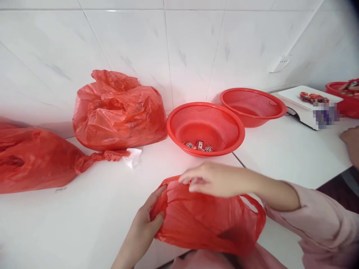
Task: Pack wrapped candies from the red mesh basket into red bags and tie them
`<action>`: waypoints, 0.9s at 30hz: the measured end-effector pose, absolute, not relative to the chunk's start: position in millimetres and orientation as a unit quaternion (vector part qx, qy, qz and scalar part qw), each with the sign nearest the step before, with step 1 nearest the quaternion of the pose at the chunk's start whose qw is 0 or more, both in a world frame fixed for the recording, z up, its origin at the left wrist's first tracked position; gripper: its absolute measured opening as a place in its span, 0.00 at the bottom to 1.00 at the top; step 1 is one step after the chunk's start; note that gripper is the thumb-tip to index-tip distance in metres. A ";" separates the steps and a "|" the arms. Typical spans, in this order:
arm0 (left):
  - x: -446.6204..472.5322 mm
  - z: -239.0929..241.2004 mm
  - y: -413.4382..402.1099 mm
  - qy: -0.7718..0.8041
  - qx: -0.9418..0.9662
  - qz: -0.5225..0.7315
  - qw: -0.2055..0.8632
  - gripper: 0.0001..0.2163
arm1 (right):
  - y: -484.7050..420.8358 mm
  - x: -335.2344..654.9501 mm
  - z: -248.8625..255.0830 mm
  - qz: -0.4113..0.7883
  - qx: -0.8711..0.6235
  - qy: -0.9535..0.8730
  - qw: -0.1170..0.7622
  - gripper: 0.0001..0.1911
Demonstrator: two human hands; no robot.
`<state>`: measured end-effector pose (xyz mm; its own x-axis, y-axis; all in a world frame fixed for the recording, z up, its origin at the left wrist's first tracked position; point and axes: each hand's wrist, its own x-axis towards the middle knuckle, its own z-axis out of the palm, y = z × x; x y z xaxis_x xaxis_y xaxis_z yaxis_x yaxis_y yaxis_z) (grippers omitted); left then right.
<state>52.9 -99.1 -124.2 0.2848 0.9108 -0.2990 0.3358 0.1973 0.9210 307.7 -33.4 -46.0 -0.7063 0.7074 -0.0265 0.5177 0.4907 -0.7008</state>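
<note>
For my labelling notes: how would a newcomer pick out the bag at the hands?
On the white table, find the red basket holding small packets. Nearer the camera, the left hand and right hand are at one red bag. Unlike the bulging bags to the left, it looks slack, with a handle loop showing.

And it was thin, crinkled, see-through plastic on the open bag (202, 224); the near basket (202, 116) was plastic too, glossy-rimmed, its walls finely pierced; the table (84, 224) looked smooth, the wall tiles (193, 41) slick and shiny, the sleeve (316, 213) creased matt cloth!
</note>
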 end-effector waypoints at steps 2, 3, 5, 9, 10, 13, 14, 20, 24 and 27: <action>53.0 -123.4 -97.6 0.536 0.571 0.269 0.560 0.30 | -3.9 322.4 -32.0 0.309 -0.425 -0.840 0.140 0.15; 53.9 -123.1 -96.9 0.534 0.569 0.275 0.562 0.29 | 12.4 329.6 -30.1 0.255 -0.487 -0.825 0.134 0.16; 56.5 -122.1 -96.1 0.525 0.567 0.286 0.566 0.29 | 44.1 343.5 -38.0 0.132 -0.602 -0.787 0.021 0.19; 61.6 -119.2 -96.9 0.530 0.556 0.301 0.565 0.29 | 85.2 363.3 -75.7 0.173 -0.609 -0.766 -0.112 0.18; 62.3 -118.8 -97.4 0.533 0.553 0.304 0.563 0.29 | 89.7 365.6 -83.5 0.190 -0.598 -0.768 -0.129 0.17; 63.0 -119.3 -98.5 0.540 0.550 0.310 0.557 0.29 | 96.3 369.8 -94.7 0.232 -0.577 -0.767 -0.158 0.13; 62.9 -120.0 -98.7 0.542 0.549 0.313 0.553 0.29 | 98.0 371.5 -94.3 0.245 -0.574 -0.764 -0.163 0.13; 58.1 -126.2 -98.4 0.544 0.547 0.319 0.551 0.28 | 101.2 389.6 -65.3 0.263 -0.576 -0.770 -0.077 0.12; 56.6 -128.5 -96.1 0.543 0.527 0.335 0.562 0.29 | 59.6 373.1 -43.4 0.329 -0.520 -0.775 0.142 0.19; 58.2 -129.0 -93.9 0.540 0.522 0.346 0.562 0.30 | 5.7 335.0 -41.2 0.456 -0.394 -0.775 0.192 0.17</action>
